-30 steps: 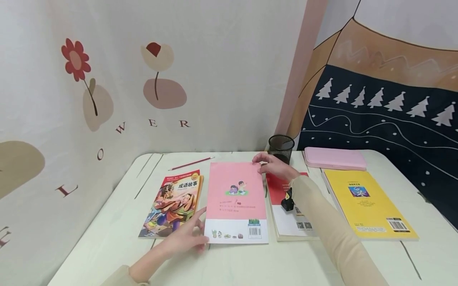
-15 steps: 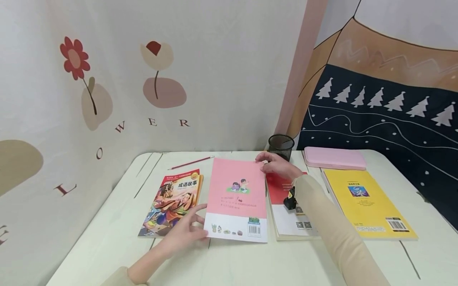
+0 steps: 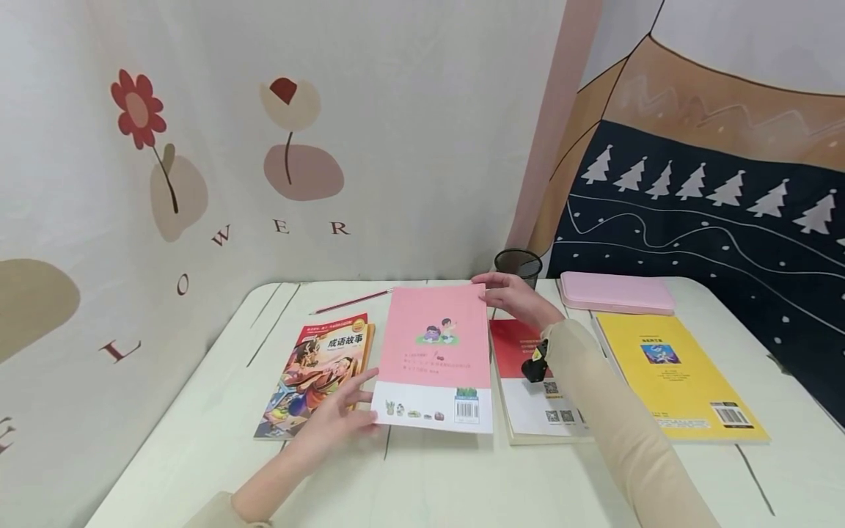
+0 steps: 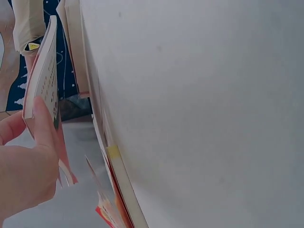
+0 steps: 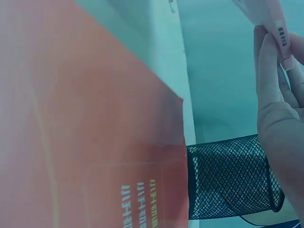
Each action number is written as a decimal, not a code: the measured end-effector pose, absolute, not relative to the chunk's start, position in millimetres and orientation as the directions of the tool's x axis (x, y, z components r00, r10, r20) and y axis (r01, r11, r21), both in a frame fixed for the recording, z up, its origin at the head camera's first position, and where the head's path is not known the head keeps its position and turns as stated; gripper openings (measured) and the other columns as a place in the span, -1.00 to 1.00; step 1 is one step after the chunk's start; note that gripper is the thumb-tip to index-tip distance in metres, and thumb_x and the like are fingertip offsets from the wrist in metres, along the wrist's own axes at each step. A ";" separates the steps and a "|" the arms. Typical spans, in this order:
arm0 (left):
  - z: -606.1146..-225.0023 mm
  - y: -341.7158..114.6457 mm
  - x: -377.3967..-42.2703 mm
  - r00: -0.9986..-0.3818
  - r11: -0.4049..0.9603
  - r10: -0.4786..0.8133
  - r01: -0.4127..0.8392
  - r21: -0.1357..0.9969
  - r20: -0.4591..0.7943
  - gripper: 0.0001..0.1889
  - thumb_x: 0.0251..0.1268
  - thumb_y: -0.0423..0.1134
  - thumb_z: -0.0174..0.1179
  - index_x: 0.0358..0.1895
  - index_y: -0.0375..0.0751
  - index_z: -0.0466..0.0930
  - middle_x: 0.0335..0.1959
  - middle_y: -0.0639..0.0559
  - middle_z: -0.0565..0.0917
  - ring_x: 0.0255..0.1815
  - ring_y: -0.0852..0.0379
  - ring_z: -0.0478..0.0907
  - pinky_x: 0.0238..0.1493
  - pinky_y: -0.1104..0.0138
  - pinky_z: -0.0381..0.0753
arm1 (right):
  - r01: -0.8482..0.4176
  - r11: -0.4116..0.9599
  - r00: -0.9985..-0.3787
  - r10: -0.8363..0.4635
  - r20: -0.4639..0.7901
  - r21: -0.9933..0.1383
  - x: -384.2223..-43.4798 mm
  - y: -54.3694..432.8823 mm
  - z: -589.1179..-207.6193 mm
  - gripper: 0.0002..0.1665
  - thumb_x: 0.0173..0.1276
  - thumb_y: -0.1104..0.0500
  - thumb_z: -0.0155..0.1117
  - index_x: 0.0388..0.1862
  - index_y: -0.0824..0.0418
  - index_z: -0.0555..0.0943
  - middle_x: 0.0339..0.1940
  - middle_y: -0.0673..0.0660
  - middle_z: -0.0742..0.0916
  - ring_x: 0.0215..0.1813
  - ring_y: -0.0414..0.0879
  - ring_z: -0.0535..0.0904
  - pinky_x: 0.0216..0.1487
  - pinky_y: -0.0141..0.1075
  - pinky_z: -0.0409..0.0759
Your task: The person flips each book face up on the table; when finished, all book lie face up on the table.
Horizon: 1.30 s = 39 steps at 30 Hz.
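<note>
Held up between both hands in the head view is a pink book (image 3: 409,330), back cover showing, with a white strip and barcode along its near end. The left hand (image 3: 335,422) pinches its lower left corner; in the left wrist view the thumb of that hand (image 4: 31,166) presses the cover while fingers go behind. At the upper right corner the right hand (image 3: 518,299) pinches the book. The right wrist view catches this corner of the book (image 5: 275,23) between thumb and fingers, above a red book cover (image 5: 95,104).
Left lies a colourful storybook (image 3: 317,374); right, a red and white book (image 3: 528,411) partly under the forearm, then a yellow book (image 3: 683,389). Behind stand a black mesh pen holder (image 3: 518,264) and a pink case (image 3: 617,292). A pencil (image 3: 350,301) lies at the table's back.
The pink book has risen off the table and shifted slightly away, its near edge now farther from me. Both hands have gone up with it. The other books stay put.
</note>
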<state>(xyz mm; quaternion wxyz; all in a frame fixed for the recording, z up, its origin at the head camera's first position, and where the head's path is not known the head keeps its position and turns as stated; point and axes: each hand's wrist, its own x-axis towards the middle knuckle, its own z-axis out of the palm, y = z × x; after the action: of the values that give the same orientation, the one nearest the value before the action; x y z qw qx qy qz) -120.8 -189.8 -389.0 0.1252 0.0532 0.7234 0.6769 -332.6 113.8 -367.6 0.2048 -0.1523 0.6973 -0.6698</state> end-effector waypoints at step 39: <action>-391.5 -188.0 -125.6 -0.904 -0.246 0.412 -0.234 0.941 -0.117 -0.35 0.16 -0.50 0.03 0.32 -0.35 -0.01 -0.04 -0.18 0.42 -0.04 -0.02 0.44 -0.05 0.22 0.48 | 0.021 -0.285 -0.784 -0.599 0.161 -0.958 -328.9 120.8 -346.3 -0.68 0.34 0.30 -0.06 0.06 0.16 0.42 0.07 0.11 0.50 0.12 0.00 0.39 0.15 -0.22 0.30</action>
<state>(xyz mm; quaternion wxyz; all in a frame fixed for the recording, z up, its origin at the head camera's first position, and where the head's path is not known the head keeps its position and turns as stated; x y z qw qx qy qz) -125.6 -188.0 -391.5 0.2056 0.0769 0.5785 0.7856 -328.9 120.8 -346.3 0.2043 -0.2573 0.5619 -0.7592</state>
